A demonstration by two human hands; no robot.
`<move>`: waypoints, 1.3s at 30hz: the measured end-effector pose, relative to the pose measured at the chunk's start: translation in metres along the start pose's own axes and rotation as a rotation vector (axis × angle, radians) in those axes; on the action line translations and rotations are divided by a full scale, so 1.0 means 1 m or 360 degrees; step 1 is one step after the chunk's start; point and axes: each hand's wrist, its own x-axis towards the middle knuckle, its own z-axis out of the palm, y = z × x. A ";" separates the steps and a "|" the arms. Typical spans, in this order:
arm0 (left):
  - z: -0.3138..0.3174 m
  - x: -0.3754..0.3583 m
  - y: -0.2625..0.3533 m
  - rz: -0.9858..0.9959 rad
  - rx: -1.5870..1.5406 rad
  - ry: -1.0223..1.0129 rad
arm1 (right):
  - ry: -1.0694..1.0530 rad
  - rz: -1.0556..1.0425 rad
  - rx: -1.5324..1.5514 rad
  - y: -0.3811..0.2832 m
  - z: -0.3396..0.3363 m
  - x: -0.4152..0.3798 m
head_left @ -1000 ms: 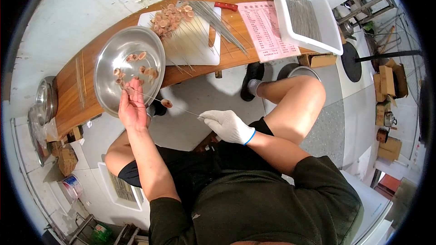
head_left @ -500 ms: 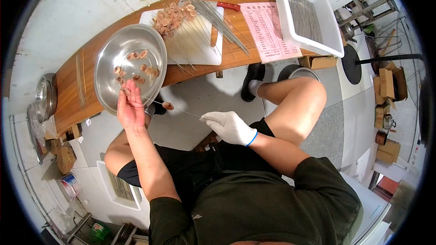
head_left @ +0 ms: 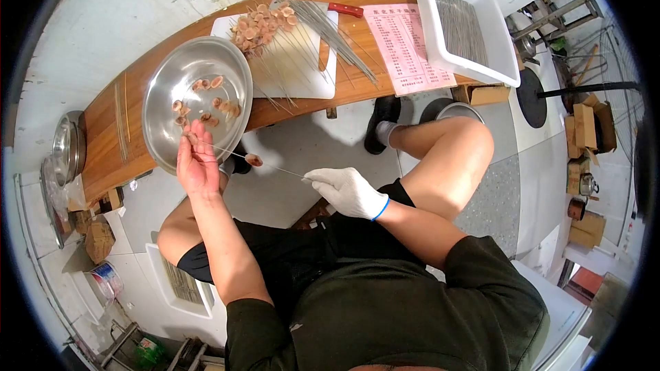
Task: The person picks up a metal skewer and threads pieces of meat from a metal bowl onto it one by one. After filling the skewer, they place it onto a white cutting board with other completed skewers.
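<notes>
The skewer (head_left: 282, 170), left of centre, ran through one slice (head_left: 254, 160), its lower end clamped in the gloved right hand's (head_left: 347, 194) grip, presumably for steadiness. Whether the left hand's (head_left: 199, 165) grip closed was unclear; beside it, the upper-left bowl (head_left: 161, 96) likely kept loose slices (head_left: 216, 82) within reach.

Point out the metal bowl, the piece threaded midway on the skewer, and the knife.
Metal bowl (head_left: 165, 89): head view, on its bare inner wall.
Threaded piece (head_left: 254, 160): head view, on its middle.
Knife (head_left: 346, 9): head view, on its red handle.
</notes>
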 end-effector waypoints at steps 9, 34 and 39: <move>-0.001 -0.001 0.003 0.0012 0.0036 -0.0041 | 0.0001 -0.0063 -0.0078 0.000 -0.002 0.002; 0.007 -0.007 0.006 0.0083 0.0124 -0.0074 | 0.0044 -0.0131 -0.0158 0.003 -0.003 0.002; 0.009 -0.007 0.007 0.0080 0.0155 -0.0020 | 0.0047 -0.0133 -0.0138 0.003 -0.003 0.003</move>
